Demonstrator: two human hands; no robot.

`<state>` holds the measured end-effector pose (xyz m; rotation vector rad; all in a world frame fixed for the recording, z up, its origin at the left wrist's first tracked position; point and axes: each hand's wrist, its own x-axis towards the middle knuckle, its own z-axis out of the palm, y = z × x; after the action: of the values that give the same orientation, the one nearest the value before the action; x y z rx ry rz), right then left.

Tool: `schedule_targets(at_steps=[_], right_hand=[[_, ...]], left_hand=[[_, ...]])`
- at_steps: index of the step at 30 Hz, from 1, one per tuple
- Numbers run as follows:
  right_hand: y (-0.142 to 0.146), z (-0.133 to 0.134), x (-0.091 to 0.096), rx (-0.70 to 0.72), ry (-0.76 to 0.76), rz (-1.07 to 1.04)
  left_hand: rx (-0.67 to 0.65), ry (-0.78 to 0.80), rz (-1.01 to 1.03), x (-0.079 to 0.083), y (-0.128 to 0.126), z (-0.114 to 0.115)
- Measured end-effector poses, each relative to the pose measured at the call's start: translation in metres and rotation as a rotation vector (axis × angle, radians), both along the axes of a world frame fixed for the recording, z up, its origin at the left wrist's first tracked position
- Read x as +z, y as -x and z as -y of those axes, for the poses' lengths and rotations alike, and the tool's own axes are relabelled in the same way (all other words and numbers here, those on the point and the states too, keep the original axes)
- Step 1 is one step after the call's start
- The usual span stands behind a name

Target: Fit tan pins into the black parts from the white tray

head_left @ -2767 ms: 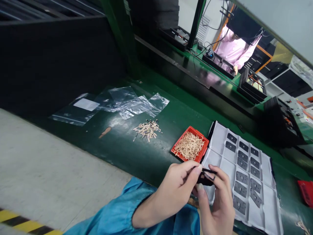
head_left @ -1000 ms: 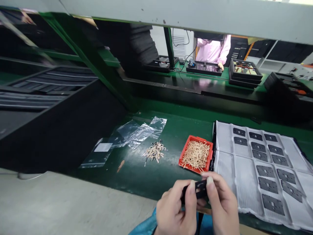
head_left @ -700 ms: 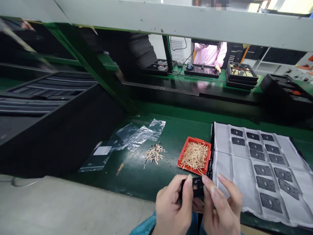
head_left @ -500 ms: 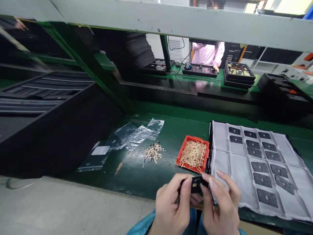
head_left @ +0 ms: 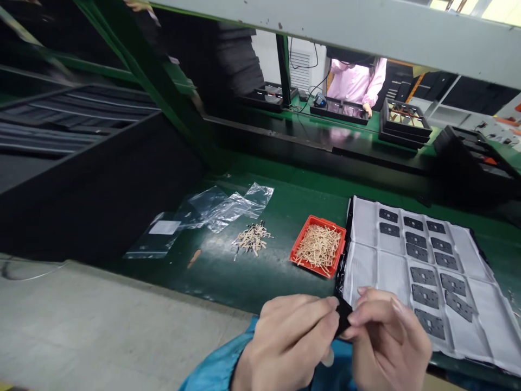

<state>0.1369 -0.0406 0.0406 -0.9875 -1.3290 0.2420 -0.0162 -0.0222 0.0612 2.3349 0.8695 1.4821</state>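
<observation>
Between my two hands, at the near edge of the green bench, is a small flat black plate [head_left: 344, 316], mostly covered by fingers. My left hand [head_left: 295, 339] is closed on its left side, back of the hand toward me. The fingertips of my right hand [head_left: 385, 334] pinch its right end. Just beyond sits a red tray [head_left: 293, 255] full of thin tan strips [head_left: 318, 245]. To the right, a white padded sheet [head_left: 362, 271] carries rows of similar black plates [head_left: 425, 296] with small holes.
A loose pile of tan and black strips [head_left: 253, 238] lies left of the red tray. Clear plastic bags [head_left: 228, 209] spread behind it. A large black box [head_left: 81, 184] stands at left. Across the bench, a person in pink [head_left: 354, 84] has a hand at a black tray [head_left: 340, 111].
My hands have turned the black plate, so its holed face no longer shows. My left hand has rolled over, back outward. The view has tilted slightly downward.
</observation>
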Motion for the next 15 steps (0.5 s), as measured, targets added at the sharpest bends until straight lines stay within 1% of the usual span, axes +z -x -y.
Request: schedule_targets(at_steps=[2, 4, 7, 10, 12, 14, 15], right_hand=[[-0.002, -0.001, 0.002, -0.059, -0.035, 0.032], [-0.004, -0.002, 0.002, -0.108, -0.070, 0.076], [-0.007, -0.002, -0.002, -0.169, -0.144, 0.188], [-0.008, -0.003, -0.009, -0.224, -0.190, 0.302], [-0.006, -0.002, -0.014, -0.316, -0.199, 0.320], [-0.007, 0.000, -0.017, -0.427, -0.251, 0.318], [-0.008, 0.001, -0.018, -0.436, -0.277, 0.349]], left_hand=[[0.015, 0.047, 0.040, 0.007, -0.002, -0.001], [0.057, 0.094, 0.088, 0.013, -0.005, -0.002], [0.048, 0.087, 0.090, 0.019, -0.004, -0.004], [0.028, 0.066, 0.054, 0.020, -0.001, -0.004], [0.035, 0.056, 0.042, 0.018, 0.000, -0.004], [0.036, 0.033, 0.032, 0.017, 0.000, -0.003], [0.035, 0.023, 0.026, 0.016, 0.000, -0.003]])
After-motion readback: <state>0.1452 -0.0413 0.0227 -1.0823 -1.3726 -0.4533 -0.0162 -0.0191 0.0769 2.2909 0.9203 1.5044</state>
